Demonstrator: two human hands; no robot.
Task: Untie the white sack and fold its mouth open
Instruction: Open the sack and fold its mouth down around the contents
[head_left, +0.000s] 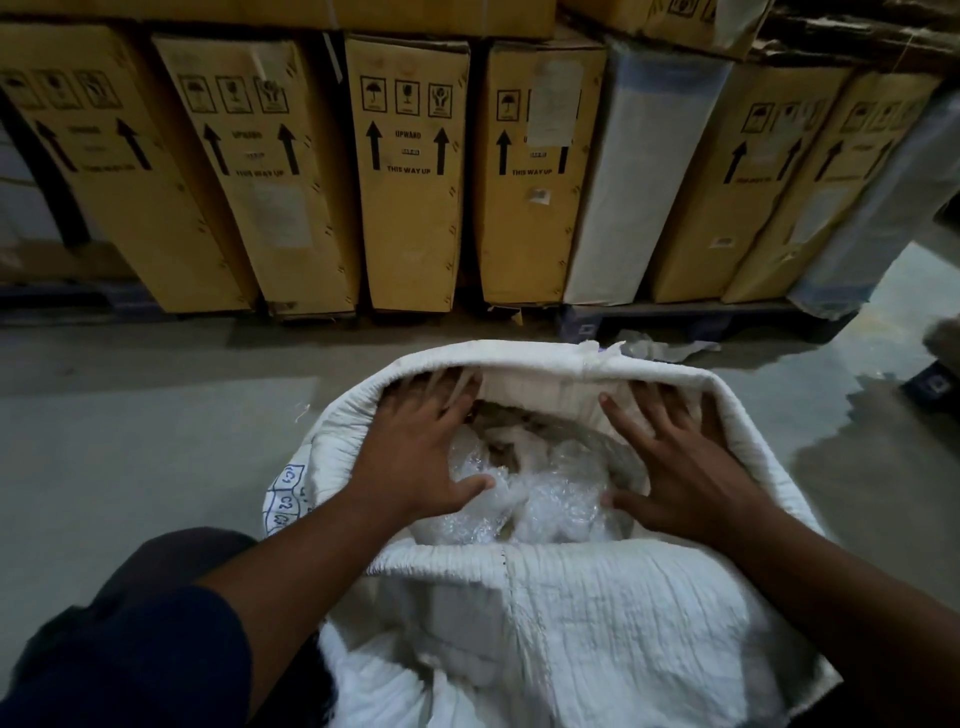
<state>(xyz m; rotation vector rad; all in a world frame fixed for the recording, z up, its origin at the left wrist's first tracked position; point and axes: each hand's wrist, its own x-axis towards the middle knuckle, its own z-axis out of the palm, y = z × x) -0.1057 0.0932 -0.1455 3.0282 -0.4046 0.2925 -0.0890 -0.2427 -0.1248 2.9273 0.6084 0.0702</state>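
A white sack stands on a grey concrete floor, its mouth open and its rim rolled outward into a thick cuff. Both hands reach inside: the left hand and the right hand each lie flat with fingers spread, gripping nothing, pressed against the inner far wall above crumpled clear plastic wrap. Upright cardboard cartons line the background.

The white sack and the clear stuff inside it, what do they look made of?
White sack: looks like woven fabric or woven plastic, matte, with fine ribbed wrinkles and a stitched seam; which one is unclear. Clear wrapping inside: seemingly thin plastic film, possibly bubble wrap, glossy and crinkled with small glints.
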